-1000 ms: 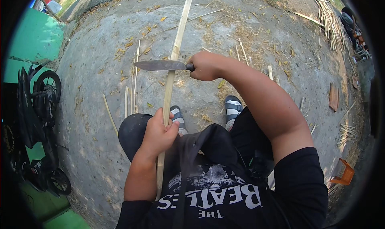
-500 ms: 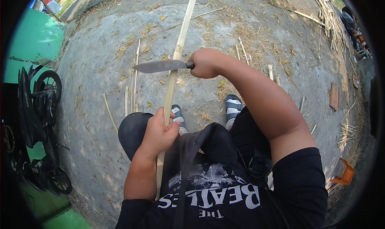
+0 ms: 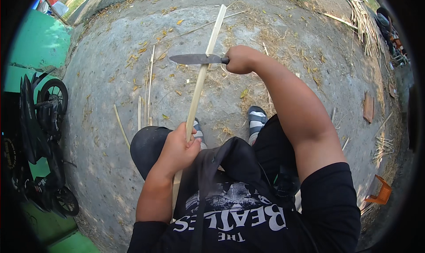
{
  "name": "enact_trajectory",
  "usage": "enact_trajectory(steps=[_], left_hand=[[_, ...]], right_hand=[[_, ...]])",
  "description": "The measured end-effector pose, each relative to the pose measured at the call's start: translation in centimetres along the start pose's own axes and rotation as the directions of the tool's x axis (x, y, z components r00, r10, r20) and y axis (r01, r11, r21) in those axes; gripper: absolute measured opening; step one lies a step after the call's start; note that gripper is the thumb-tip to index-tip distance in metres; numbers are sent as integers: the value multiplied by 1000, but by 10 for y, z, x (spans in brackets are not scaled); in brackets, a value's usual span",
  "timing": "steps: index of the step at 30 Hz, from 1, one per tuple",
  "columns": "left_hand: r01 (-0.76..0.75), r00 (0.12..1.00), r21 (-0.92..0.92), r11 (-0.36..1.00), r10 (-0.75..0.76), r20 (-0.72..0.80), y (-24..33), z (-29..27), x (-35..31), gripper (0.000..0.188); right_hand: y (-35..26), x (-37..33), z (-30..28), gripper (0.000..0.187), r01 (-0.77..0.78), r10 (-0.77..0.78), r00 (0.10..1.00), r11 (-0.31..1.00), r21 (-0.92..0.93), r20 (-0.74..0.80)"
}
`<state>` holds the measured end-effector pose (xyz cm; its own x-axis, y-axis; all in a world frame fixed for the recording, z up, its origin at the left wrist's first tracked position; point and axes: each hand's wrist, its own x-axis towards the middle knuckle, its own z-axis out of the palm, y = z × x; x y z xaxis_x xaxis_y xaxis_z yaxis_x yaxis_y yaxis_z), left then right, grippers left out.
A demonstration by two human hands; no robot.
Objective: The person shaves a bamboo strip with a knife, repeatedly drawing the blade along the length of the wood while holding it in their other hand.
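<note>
A long pale bamboo strip (image 3: 198, 90) slants away from my lap toward the far side. My left hand (image 3: 180, 147) is closed round its lower part, near my knee, with the thumb along it. Farther out, my right hand (image 3: 241, 60) grips the dark handle of a machete (image 3: 192, 59). Its broad grey blade lies across the strip and points left. Blade and strip meet a little below the strip's far end. The strip's near end runs down beside my left forearm.
Several thin bamboo strips (image 3: 152, 71) lie on the concrete ground (image 3: 102, 115), among dry leaves and shavings. At the far right is a heap of split bamboo (image 3: 365, 27). A black motorcycle (image 3: 42, 120) stands at left, an orange plastic piece (image 3: 380, 190) at right.
The machete and my right hand have moved outward and to the right along the strip. The strip's far end has tipped right and lower, while my left hand keeps its hold.
</note>
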<state>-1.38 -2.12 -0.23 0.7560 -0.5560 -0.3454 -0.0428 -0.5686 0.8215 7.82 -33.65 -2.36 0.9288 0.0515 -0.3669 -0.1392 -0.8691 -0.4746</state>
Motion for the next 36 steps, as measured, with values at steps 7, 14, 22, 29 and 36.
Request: enact_trajectory(steps=[7,14,22,29,36], left_hand=[[53,998,-98,994,-56,-29,5,-4,-2,25],[-28,999,-23,999,29,19,2,-9,-2,23],[-25,999,-130,991,20,-34,4,-9,-3,23],[-36,999,34,999,35,36,0,-5,0,23],[57,997,-287,956,-40,65,-19,-16,6,33]], right_hand=[[-52,-22,7,32,113,-99,988,986,-121,120],[14,-2,-2,31,-151,151,988,988,28,-15],[-38,-19,2,30,121,-120,992,993,-12,37],[17,2,-5,37,-66,64,998,993,94,20],[3,-21,-22,41,151,-142,988,974,167,-66]])
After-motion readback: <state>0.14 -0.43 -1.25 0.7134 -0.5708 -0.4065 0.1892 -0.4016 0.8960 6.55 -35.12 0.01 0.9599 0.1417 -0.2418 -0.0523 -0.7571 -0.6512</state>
